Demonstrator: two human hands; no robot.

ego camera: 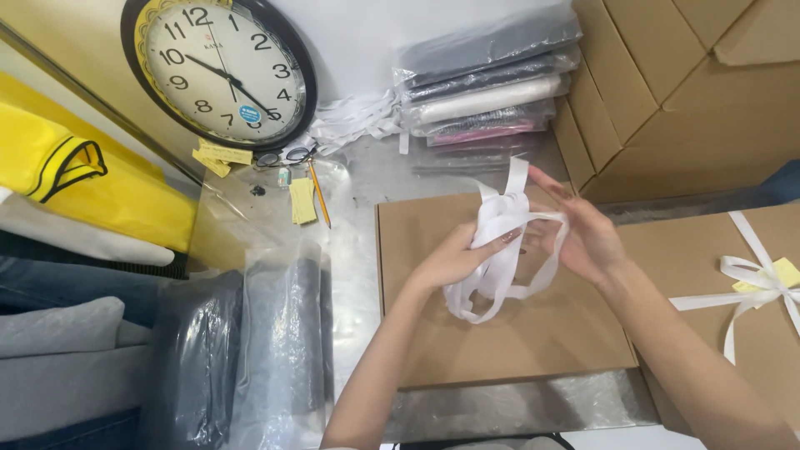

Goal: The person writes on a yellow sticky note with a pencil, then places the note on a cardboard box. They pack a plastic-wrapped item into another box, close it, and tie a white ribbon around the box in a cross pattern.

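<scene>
Head cam, looking down at both hands over a flat box. Left hand (454, 258): grip closed on a bunch of white ribbon (498, 250), thumb and fingers pinching the gathered part. Right hand (583, 237): fingers spread, mostly open, w/ one loop of the same ribbon running round them; not a firm pinch, more a hook. Ribbon hangs in loose loops between the hands, one free end sticking up, lowest loop just above the box lid.

Below: closed brown cardboard box (508, 333), flat on the table (367, 179), which has a clear plastic cover. To the right, second cardboard box (708, 275), already tied w/ a white ribbon bow (762, 279) and a yellow tag. Left of the box: grey garments in clear plastic bags (250, 350). Far side: stack of bagged garments (487, 75), more loose white ribbon beside it, a pencil (319, 196), yellow slips, round wall clock (221, 71) lying at the table's corner. Big cartons stacked at upper right.

Risks, as I judge: loops look tangled, so pulling could knot or twist the ribbon. Right-hand hold is loose, so the loop may slip off the fingers and drop onto the lid. Free end could slide back into the bunch.
</scene>
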